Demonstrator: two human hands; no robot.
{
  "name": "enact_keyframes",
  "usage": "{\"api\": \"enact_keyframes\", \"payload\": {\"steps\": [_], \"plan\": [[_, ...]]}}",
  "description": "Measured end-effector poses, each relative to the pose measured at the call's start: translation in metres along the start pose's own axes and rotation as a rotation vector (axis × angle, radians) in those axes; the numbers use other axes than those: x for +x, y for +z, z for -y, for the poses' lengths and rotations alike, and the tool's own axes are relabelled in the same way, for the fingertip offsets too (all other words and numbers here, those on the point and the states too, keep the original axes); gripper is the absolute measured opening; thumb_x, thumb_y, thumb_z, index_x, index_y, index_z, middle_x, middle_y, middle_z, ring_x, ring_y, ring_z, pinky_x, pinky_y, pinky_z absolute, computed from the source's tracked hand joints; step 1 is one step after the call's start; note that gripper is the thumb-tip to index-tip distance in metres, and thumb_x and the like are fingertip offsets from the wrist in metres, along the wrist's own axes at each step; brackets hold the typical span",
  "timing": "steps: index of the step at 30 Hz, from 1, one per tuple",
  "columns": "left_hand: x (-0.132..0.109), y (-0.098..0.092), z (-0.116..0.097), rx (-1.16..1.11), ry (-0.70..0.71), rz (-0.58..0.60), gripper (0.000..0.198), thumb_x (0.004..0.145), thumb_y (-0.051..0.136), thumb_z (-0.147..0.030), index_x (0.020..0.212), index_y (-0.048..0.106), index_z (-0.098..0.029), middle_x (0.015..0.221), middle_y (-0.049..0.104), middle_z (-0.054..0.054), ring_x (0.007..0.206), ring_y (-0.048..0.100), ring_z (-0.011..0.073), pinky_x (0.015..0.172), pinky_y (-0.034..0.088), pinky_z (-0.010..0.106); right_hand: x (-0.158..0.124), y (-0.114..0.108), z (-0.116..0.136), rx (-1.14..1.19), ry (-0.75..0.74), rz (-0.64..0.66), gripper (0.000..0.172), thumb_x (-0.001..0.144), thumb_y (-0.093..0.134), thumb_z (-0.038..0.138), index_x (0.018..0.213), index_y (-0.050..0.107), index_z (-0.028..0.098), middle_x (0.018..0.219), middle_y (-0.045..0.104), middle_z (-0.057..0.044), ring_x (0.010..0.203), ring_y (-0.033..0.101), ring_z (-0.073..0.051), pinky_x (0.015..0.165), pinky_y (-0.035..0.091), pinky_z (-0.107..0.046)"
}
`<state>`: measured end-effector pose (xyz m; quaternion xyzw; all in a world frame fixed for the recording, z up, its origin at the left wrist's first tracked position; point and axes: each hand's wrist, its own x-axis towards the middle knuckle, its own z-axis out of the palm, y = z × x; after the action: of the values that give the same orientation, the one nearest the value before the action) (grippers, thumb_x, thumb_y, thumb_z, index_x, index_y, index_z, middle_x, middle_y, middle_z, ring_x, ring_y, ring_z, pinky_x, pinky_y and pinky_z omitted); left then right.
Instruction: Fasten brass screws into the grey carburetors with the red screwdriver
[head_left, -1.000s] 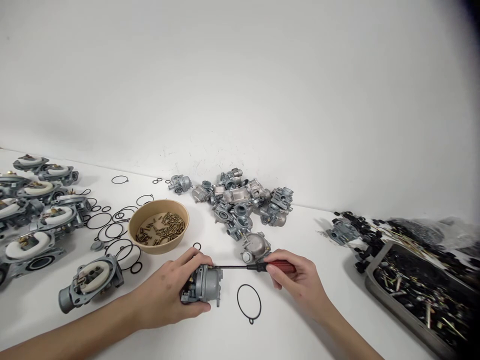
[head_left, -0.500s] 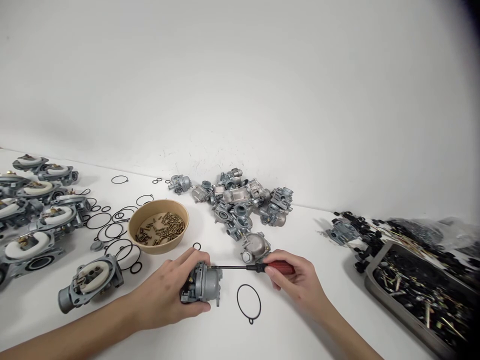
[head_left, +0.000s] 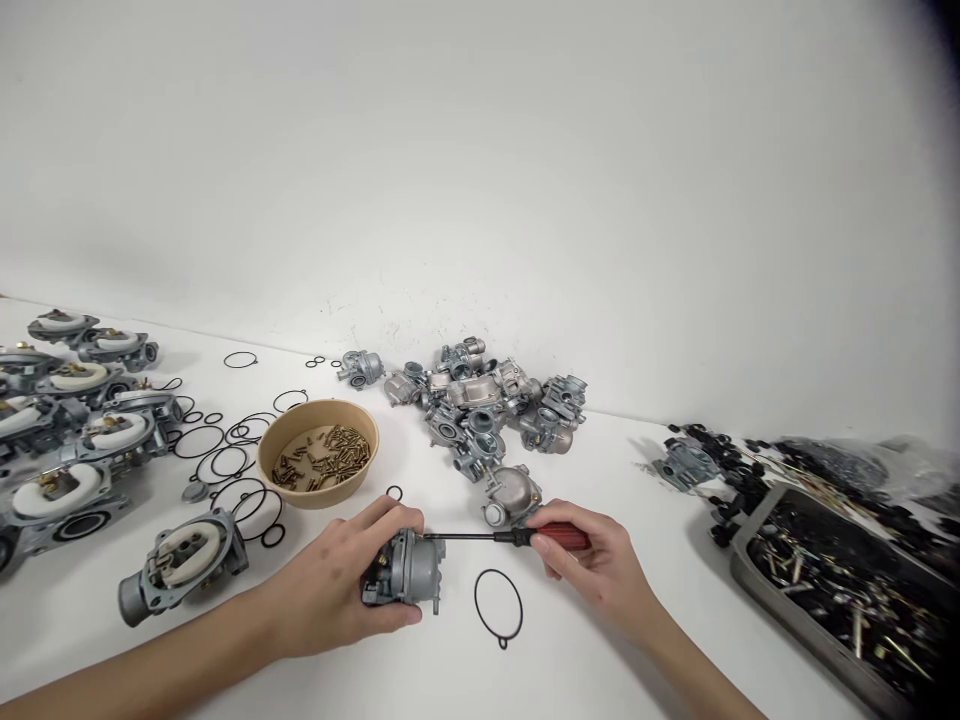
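Observation:
A grey metal carburetor (head_left: 421,572) lies on its side in my left hand (head_left: 352,572), whose fingers and thumb wrap around its left end. My right hand (head_left: 589,560) grips the red handle of a screwdriver (head_left: 469,537). The thin shaft points left, and its tip meets the upper edge of the carburetor beside my left index finger; the screw there is too small to make out. On the table between my hands lies a black rubber gasket (head_left: 498,607) with a small loop. Just behind my right hand sits another carburetor (head_left: 511,495).
A tan bowl (head_left: 270,480) of brass screws stands behind my left hand. Opened carburetors (head_left: 184,560) with white floats fill the left side, near scattered black O-rings (head_left: 199,440). Assembled carburetors (head_left: 472,400) are piled at the back. A metal tray (head_left: 750,560) of small parts stands right.
Hardly anything differs. My hands, the carburetor and the screwdriver keep nearly the same positions, with the tip still at the carburetor's upper edge.

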<state>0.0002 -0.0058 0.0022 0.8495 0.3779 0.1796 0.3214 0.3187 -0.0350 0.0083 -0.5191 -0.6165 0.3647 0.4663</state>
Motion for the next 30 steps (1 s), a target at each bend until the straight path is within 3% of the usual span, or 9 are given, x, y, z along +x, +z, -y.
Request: {"api": "enact_keyframes", "payload": {"steps": [18, 30], "plan": [[-0.001, -0.003, -0.008, 0.025, -0.082, -0.010, 0.050, 0.082, 0.075, -0.033, 0.124, 0.050, -0.033, 0.126, 0.062, 0.001, 0.091, 0.063, 0.0235, 0.084, 0.048, 0.035, 0.004, -0.005, -0.020, 0.053, -0.111, 0.044, 0.012, 0.093, 0.075, 0.033, 0.095, 0.076, 0.021, 0.079, 0.065, -0.003, 0.053, 0.058, -0.012, 0.048, 0.055, -0.024], [-0.002, -0.002, -0.007, 0.025, -0.099, 0.001, 0.050, 0.081, 0.075, -0.033, 0.124, 0.050, -0.033, 0.123, 0.062, 0.000, 0.090, 0.063, 0.0236, 0.083, 0.048, 0.035, 0.004, -0.007, -0.022, 0.079, -0.131, 0.057, 0.010, 0.096, 0.072, 0.030, 0.100, 0.077, 0.022, 0.084, 0.065, -0.003, 0.054, 0.060, -0.011, 0.051, 0.054, -0.024]]}}
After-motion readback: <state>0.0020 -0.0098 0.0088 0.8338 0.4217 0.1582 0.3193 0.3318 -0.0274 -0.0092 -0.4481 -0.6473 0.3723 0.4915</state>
